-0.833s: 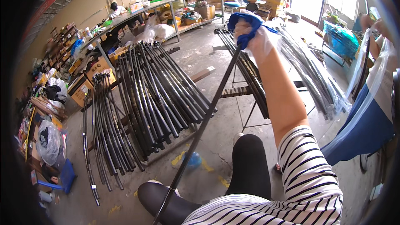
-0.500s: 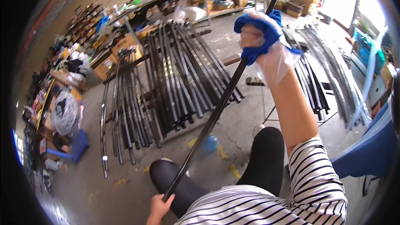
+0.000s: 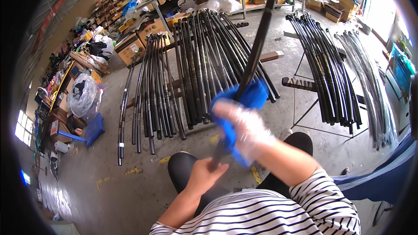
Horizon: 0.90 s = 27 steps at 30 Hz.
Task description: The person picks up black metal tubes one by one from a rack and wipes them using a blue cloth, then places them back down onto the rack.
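A long black pole (image 3: 260, 37) slants up and away from my lap toward the top of the view. Bare and wrapped round its lower end, my left hand (image 3: 204, 175) holds it over my knees. Higher up, my right hand (image 3: 244, 124), in a clear plastic glove, grips a blue cloth (image 3: 256, 95) folded around the pole. This hand is smeared by motion. The cloth hides part of the pole between my hands.
Rows of black poles (image 3: 202, 69) lie on supports ahead, with another bundle (image 3: 326, 74) to the right. Plastic-wrapped poles (image 3: 370, 91) lie beyond that bundle. A blue cart (image 3: 93, 129) and a cardboard box (image 3: 129, 51) stand left. Blue sheeting (image 3: 379, 174) hangs at right.
My right hand has slid down the pole with the blue cloth, from high up to near my left hand. My left hand has risen slightly and moved right, and the pole stands steeper.
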### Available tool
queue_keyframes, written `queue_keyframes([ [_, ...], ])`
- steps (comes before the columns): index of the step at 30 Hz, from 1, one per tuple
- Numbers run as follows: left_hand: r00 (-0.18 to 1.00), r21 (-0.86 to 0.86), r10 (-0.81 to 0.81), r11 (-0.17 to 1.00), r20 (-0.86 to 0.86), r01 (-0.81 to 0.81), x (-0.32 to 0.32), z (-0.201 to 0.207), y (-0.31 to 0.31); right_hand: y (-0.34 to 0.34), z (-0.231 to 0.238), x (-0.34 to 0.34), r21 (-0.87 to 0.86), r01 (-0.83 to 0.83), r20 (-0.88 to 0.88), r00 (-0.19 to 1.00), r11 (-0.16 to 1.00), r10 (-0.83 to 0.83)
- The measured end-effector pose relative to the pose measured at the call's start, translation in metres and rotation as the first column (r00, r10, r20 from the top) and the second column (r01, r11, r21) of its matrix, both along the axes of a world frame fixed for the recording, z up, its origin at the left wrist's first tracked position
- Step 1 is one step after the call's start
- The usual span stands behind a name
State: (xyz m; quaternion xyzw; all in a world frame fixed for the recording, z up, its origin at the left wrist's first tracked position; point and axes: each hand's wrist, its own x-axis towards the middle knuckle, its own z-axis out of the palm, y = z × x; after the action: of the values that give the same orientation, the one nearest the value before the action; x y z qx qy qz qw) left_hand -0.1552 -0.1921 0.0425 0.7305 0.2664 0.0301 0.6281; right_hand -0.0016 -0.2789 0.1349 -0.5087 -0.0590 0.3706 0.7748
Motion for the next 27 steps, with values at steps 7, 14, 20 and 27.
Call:
queue_keyframes([
  [7,0.953,-0.185,-0.086,0.972,0.289,0.144,-0.001,-0.001,-0.015,-0.014,-0.029,-0.02,0.185,-0.227,-0.27,0.923,0.956,0.272],
  [14,0.874,0.452,-0.265,0.89,0.408,0.059,-0.012,-0.006,-0.009,-0.019,-0.031,-0.003,0.145,-0.353,-0.238,0.894,0.924,0.379],
  [20,0.816,0.347,-0.031,0.914,0.578,-0.211,0.002,-0.03,-0.004,-0.018,-0.042,-0.053,0.059,-0.381,-0.172,0.907,0.923,0.385],
  [27,0.697,-0.063,0.056,0.998,0.715,-0.014,0.019,0.011,0.046,-0.012,-0.081,-0.035,-0.089,-0.286,0.501,0.815,0.954,0.291],
])
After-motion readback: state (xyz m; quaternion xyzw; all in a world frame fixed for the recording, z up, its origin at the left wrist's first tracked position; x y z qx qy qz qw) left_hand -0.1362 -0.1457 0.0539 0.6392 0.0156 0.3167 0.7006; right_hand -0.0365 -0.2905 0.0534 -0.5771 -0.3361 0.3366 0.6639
